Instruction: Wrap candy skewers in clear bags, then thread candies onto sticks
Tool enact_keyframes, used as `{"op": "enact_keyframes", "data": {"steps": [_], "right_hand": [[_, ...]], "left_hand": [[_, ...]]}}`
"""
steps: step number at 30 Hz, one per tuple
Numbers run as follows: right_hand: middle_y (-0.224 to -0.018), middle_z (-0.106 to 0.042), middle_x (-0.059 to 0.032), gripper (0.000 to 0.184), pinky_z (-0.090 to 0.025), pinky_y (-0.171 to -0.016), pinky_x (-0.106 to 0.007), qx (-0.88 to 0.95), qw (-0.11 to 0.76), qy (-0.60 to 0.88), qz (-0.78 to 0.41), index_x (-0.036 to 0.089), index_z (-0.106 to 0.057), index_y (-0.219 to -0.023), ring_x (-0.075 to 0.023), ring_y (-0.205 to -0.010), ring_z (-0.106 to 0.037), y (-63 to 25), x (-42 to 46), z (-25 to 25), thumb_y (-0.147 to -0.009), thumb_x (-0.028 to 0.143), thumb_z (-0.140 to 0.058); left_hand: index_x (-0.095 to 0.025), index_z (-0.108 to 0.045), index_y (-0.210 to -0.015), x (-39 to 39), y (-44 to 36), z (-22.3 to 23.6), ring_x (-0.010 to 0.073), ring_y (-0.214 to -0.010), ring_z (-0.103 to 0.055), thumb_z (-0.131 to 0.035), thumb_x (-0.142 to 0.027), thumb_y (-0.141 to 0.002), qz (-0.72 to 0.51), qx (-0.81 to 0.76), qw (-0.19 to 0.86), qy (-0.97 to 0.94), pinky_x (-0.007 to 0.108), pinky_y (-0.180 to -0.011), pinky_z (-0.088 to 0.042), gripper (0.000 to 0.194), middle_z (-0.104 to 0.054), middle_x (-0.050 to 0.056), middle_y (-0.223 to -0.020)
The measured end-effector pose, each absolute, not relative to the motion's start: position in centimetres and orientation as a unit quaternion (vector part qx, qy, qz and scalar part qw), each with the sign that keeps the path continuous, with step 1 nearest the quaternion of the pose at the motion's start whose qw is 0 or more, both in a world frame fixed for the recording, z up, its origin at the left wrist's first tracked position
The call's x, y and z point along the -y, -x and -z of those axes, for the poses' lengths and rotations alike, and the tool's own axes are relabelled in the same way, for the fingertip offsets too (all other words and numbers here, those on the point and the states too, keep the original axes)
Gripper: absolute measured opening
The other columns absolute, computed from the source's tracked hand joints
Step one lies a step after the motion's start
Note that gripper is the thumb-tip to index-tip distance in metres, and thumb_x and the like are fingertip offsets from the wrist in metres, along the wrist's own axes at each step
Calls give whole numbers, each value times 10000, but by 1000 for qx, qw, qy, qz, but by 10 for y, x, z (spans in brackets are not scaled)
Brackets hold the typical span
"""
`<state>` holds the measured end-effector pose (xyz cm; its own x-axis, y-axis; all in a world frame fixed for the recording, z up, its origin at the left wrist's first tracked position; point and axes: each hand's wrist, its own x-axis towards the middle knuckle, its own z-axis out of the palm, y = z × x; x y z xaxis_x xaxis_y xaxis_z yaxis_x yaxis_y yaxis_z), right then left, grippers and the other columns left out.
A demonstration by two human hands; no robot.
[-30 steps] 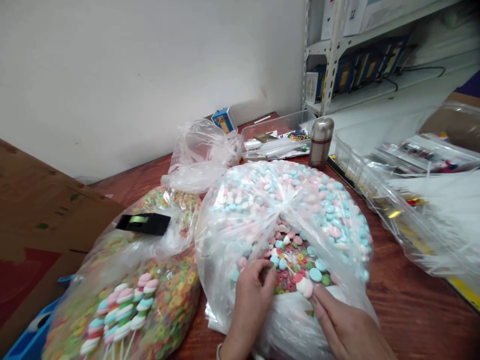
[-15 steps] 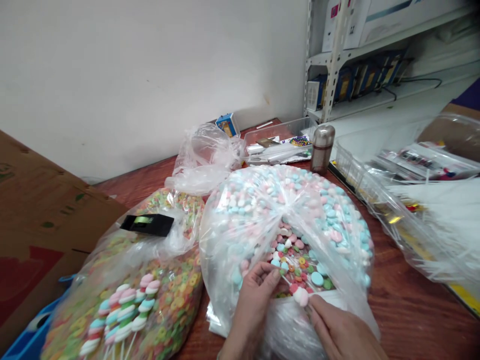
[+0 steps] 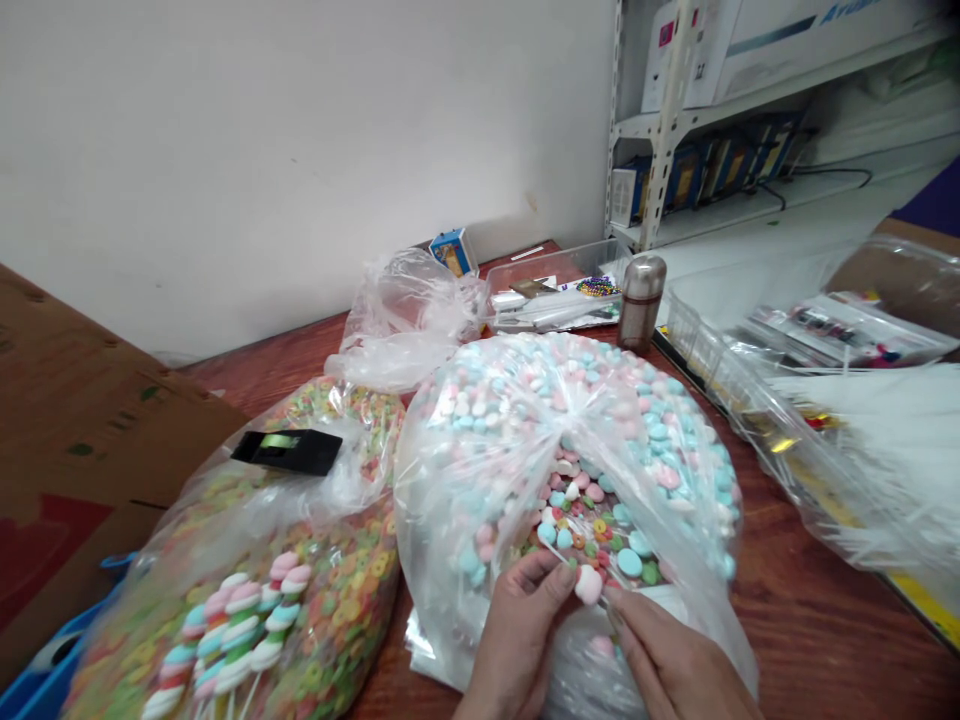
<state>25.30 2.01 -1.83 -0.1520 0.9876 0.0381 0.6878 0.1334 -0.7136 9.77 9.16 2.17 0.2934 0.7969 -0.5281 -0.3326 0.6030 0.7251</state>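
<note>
Between the thumb and fingers of my left hand (image 3: 525, 615) is a thin white stick (image 3: 553, 549), its one end pointing up and left. A pale pink-and-white marshmallow (image 3: 589, 585) sits at the fingertips, where my right hand (image 3: 660, 640) pinches close against it; whether the stick goes into it is hidden. Both hands are over the opening of a big clear bag (image 3: 450, 490) of pink, blue and white marshmallows. In that opening lie loose marshmallows and small fruit-coloured rings (image 3: 600, 527). A pink piece (image 3: 602, 646) shows below the hands.
Several finished marshmallow sticks (image 3: 241, 630) lie on a bag of coloured rings (image 3: 352, 590) at left, with a black holder (image 3: 289, 452) above. A cardboard box (image 3: 90, 420) borders the left. Behind stand a metal flask (image 3: 641, 300) and clear tray (image 3: 555, 315); a plastic container (image 3: 742, 400) is at right.
My hands have come closer together, and the marshmallow has moved left to my left fingertips. More of the white stick shows above my left hand. The view has shifted slightly.
</note>
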Motion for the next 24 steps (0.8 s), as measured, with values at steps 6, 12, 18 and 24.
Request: {"op": "enact_keyframes", "data": {"steps": [6, 12, 18, 24], "right_hand": [[-884, -701, -45, 279, -535, -734, -259, 685, 297, 592, -304, 241, -582, -995, -189, -837, -697, -242, -29, 12, -955, 211, -307], [-765, -643, -27, 242, -451, -647, -278, 582, 341, 662, -326, 226, -565, -844, -201, -717, -618, -256, -65, 1, -960, 322, -375], [-907, -646, -37, 201, -437, -777, -306, 617, 328, 626, -347, 211, -619, -889, -212, -874, -603, -250, -95, 6, -897, 180, -420], [-928, -631, -55, 235, -425, -797, -339, 627, 319, 620, -348, 204, -626, -905, -225, -891, -583, -235, -100, 17, -827, 94, -434]], "left_hand": [[-141, -761, -776, -87, -100, -17, 186, -748, -678, -835, -381, -667, -347, -497, 739, -295, 293, -786, -519, 274, -738, 65, -766], [-223, -712, -1093, -116, -80, -9, 244, -956, -666, -578, -325, -885, -352, -564, 486, -567, 431, -914, -492, 268, -742, 79, -988], [-233, -683, -1012, -129, -85, -7, 256, -983, -611, -510, -68, -840, -197, -520, 235, -797, 441, -885, -427, 295, -686, 71, -1028], [-222, -631, -915, -124, -93, -4, 260, -945, -599, -475, -79, -870, -148, -533, 155, -818, 423, -847, -376, 216, -663, 60, -962]]}}
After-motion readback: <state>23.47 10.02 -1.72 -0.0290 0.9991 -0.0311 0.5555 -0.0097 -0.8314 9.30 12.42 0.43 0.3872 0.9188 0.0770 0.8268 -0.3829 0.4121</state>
